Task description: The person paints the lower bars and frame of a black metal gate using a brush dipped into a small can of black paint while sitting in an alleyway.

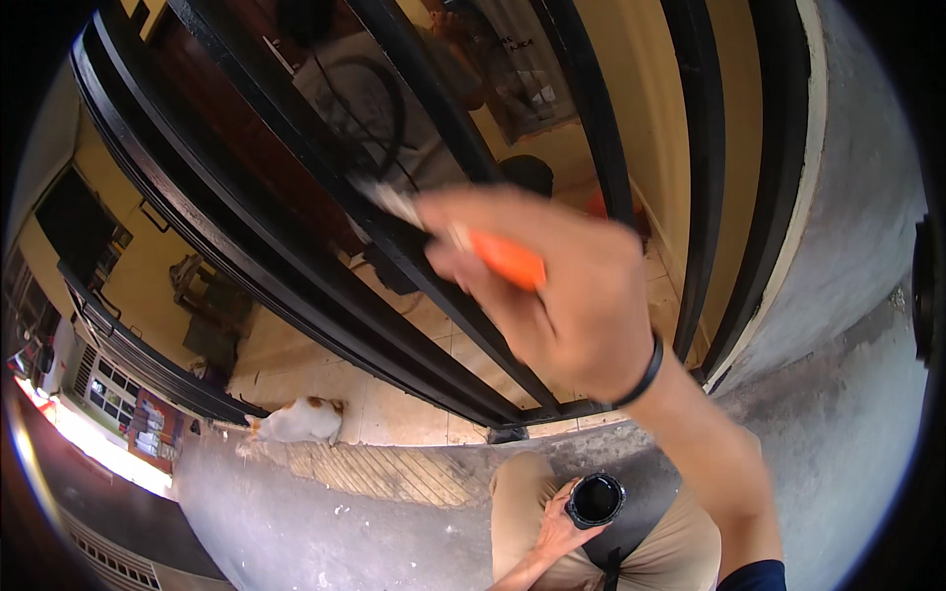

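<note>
My right hand (562,286), raised and a little smeared by motion, is closed around a paintbrush with an orange handle (505,258). The brush's pale bristles (382,195) meet or nearly meet one of the black bars of a metal gate (404,251); whether they touch, I cannot tell. Low down between my knees, my left hand (562,524) grips a small round black can (596,500) from its left side. The can is open at the top and dark inside. A dark band circles my right wrist.
A white and orange cat (304,420) is at the gate's foot on the left. Behind the bars lies a tiled floor (379,399) with dark objects and a glass pane. A grey wall (847,197) rises at right. Concrete ground (296,512) stretches below, with a ribbed ramp (394,477).
</note>
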